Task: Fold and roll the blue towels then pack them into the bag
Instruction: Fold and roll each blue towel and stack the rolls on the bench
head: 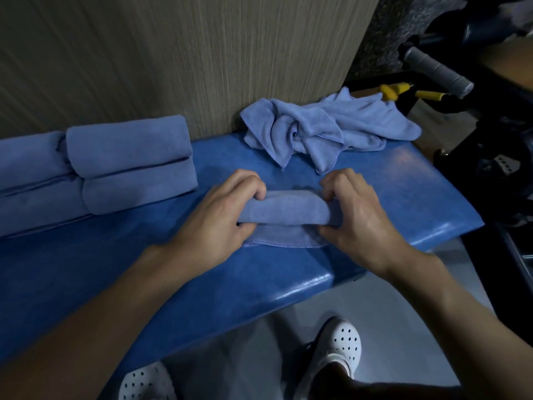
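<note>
Blue microfibre towel, half rolled [284,209], lies across the middle of the glossy blue padded table [259,284]. It forms a thick roll, and a short flat tail with a stitched hem is still spread on the table on the near side of the roll.

Both hands grip this roll, one at each end. The left hand [219,215] curls over the roll's left end, with its fingers bent down over the far side and its thumb tucked in at the near side. The right hand [360,215] clasps the right end in the same way, fingers hooked over the top and thumb low against the tail.

Left of the roll, and a little farther back, sits a stack of finished blue towel rolls [129,157], piled in two layers and touching one another. Beyond the roll to the right, a heap of crumpled loose blue towels [317,125] rests at the table's far edge against a wood-grain wall panel [173,53].

Farther right and behind that heap are a yellow-handled tool [392,90] and a grey ribbed grip [435,72] on dark equipment. Nearer than the roll, below the table's edge, a pair of white perforated clogs [340,342] stands on the grey floor.
</note>
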